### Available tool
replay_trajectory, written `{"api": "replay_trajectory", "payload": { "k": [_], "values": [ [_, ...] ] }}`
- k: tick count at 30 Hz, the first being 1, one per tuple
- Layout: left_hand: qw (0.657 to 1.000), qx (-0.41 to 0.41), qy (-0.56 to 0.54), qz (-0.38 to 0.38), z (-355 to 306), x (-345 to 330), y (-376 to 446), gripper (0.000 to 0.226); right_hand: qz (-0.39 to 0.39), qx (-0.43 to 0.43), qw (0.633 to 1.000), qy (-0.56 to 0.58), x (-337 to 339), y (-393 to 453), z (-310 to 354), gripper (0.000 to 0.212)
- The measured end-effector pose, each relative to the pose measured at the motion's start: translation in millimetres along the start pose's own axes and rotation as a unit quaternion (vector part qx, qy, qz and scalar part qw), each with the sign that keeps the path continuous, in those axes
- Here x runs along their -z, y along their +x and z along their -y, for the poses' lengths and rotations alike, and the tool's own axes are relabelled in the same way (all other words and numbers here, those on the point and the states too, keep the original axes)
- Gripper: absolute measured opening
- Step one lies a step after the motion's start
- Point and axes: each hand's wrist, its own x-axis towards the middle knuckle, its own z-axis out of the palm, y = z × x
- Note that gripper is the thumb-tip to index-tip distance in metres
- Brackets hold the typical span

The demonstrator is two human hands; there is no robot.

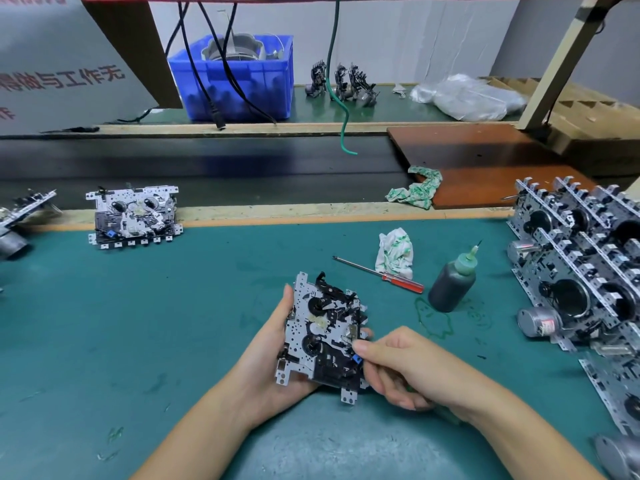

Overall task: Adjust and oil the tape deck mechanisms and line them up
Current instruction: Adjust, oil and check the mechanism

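Tape deck mechanism (320, 332) upright in left hand (273, 344), face up.

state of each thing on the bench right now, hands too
held tape deck mechanism: off the mat, in left hand
left hand: grips the mechanism's edges
right hand: pinching at its right edge
oil bottle: upright, nozzle on
screwdriver: lying flat, untouched
finished mechanism: lying flat, far left

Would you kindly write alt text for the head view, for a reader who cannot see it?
Over a green mat, the left hand holds a metal tape deck mechanism while the right hand pinches its edge. A red-handled screwdriver and dark oil bottle lie beyond.
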Motion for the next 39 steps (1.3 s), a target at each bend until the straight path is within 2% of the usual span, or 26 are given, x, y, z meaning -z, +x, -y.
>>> {"api": "replay_trajectory", "payload": {
  "k": [6,12,14,17,21,24,29,36,39],
  "values": [
    [1.0,-0.009,0.004,-0.008,1,-3,1,0.074,0.018,-0.015,1.0,0.008,1,-1,1,0.059],
    [1.0,-0.009,0.005,-0.01,1,-1,2,0.073,0.038,-0.019,0.999,-0.025,3,3,3,0.074],
    [1.0,-0.008,0.004,-0.009,1,0,2,0.073,0.056,-0.014,0.998,-0.017,7,2,2,0.071],
    [1.0,-0.017,0.003,-0.013,3,1,1,0.074,0.081,-0.003,0.996,0.025,11,-1,0,0.055],
    [0.999,-0.037,-0.021,-0.013,5,3,0,0.069,0.044,0.018,0.996,0.082,14,0,-2,0.04],
    [0.999,-0.037,-0.016,-0.013,5,2,0,0.071,0.011,0.013,0.998,0.063,13,2,-5,0.041],
    [0.999,-0.036,0.002,-0.014,5,1,1,0.079,0.029,0.006,0.999,0.028,9,3,-5,0.042],
    [0.999,-0.037,0.016,-0.026,5,3,2,0.076,0.06,0.011,0.998,0.026,10,1,-5,0.041],
    [0.999,-0.037,0.016,-0.024,5,2,1,0.076,0.043,0.008,0.999,0.02,10,0,-4,0.04]
  ]
}}
